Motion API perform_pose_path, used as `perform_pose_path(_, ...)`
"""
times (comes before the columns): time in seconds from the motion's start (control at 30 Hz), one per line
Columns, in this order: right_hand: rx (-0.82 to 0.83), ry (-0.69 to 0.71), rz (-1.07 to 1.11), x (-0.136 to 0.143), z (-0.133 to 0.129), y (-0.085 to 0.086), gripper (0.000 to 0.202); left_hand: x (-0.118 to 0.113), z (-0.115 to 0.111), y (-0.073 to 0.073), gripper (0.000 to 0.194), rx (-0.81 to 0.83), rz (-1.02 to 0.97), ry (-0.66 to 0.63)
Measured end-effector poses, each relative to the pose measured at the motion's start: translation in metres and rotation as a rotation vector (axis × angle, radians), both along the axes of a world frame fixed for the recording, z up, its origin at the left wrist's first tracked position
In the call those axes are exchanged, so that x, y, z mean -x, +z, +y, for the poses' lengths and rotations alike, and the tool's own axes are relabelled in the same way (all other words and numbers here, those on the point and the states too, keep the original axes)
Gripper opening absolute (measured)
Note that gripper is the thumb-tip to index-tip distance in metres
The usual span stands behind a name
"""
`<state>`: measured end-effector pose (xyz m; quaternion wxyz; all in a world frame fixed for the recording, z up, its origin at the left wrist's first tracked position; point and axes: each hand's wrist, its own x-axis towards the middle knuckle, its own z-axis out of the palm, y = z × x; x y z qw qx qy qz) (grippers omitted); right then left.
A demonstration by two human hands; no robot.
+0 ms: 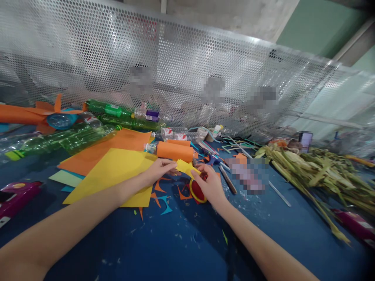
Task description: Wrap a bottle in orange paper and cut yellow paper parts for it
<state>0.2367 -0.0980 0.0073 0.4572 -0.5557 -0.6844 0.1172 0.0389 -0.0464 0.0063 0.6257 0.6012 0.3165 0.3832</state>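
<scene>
A small piece of yellow paper is stretched between my two hands above the table. My left hand pinches its left end, over the right edge of a large yellow sheet. At the other end, my right hand grips the piece between thumb and fingers. Partly hidden under my right hand is a round red thing with a yellow rim; I cannot make out its kind. Just beyond the hands lies a clear bottle wrapped in orange paper. Orange and blue paper scraps lie below my left hand.
Green plastic bottles and clear ones lie at the back left against a perforated metal screen. Orange sheets sit under the yellow one. Dry corn husks spread at right. Purple glue guns rest at both sides.
</scene>
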Motion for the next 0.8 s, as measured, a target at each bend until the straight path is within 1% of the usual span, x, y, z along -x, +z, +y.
perform_pose_path(0.2,0.018,0.016,0.001,-0.0003,0.0002,-0.0006,0.021,0.0003,0.0007,-0.0005,0.027,-0.025,0.037,0.008)
perform_pose_path(0.37,0.010,0.019,0.002,0.0001,0.0001,0.0002,0.021,0.0013,0.0001,0.0002,0.027,-0.027,0.039,-0.016)
perform_pose_path(0.5,0.008,0.014,0.000,0.0006,-0.0011,0.0012,0.021,0.0009,-0.0015,0.0020,0.027,-0.024,0.075,0.006)
perform_pose_path(0.63,0.008,0.003,-0.001,0.0014,-0.0018,0.0027,0.023,0.0008,-0.0020,0.0028,0.025,-0.064,0.105,0.008)
perform_pose_path(0.8,0.010,0.018,-0.009,0.0017,-0.0011,0.0029,0.024,0.0010,-0.0002,0.0002,0.027,-0.115,0.096,-0.003)
